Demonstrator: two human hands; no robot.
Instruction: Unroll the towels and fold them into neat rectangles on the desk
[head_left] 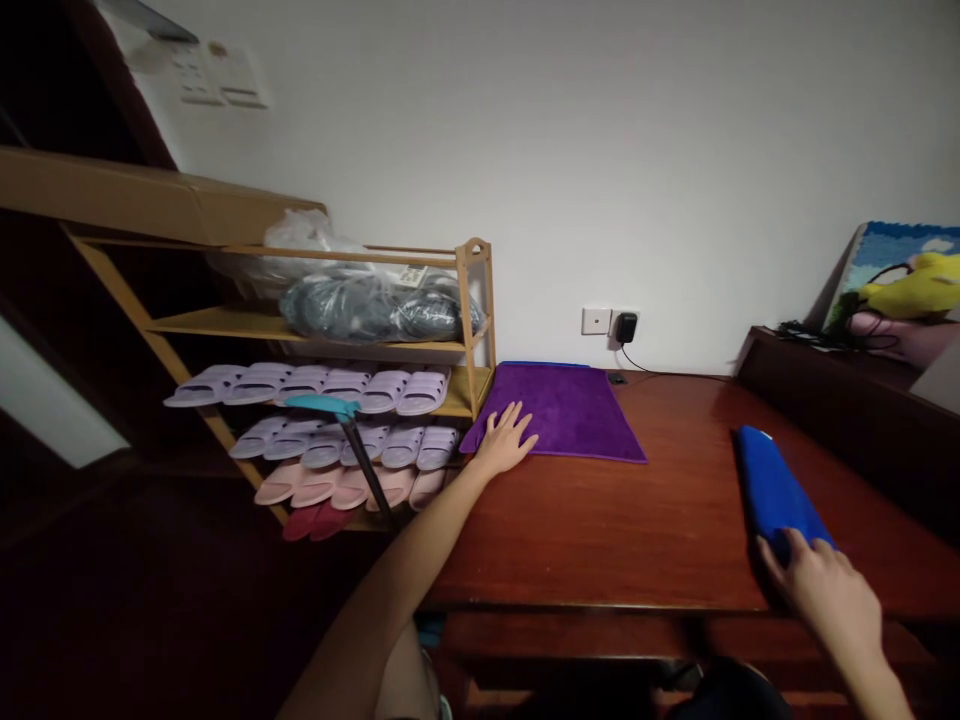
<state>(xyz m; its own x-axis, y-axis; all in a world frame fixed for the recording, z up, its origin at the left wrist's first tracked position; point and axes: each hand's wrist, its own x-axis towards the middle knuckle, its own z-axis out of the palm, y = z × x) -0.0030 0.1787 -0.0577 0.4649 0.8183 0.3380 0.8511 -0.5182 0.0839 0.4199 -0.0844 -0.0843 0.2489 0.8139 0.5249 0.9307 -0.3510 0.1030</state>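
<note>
My left hand [510,438] lies flat with spread fingers on the left part of a purple cloth [574,410]. The cloth is laid out at the back left of the wooden table, and a thin blue edge shows beneath its far side. On the right of the table is a folded blue cloth [780,485], long and narrow. My right hand [829,595] grips its near end, with thumb and fingers closed around it.
A wooden shoe rack [474,330] with rows of slippers [262,382] and a plastic-wrapped bundle [375,300] stands left of the table [675,540]. A black plug [626,327] trails a cord along the back. A raised dark ledge [840,400] bounds the right side.
</note>
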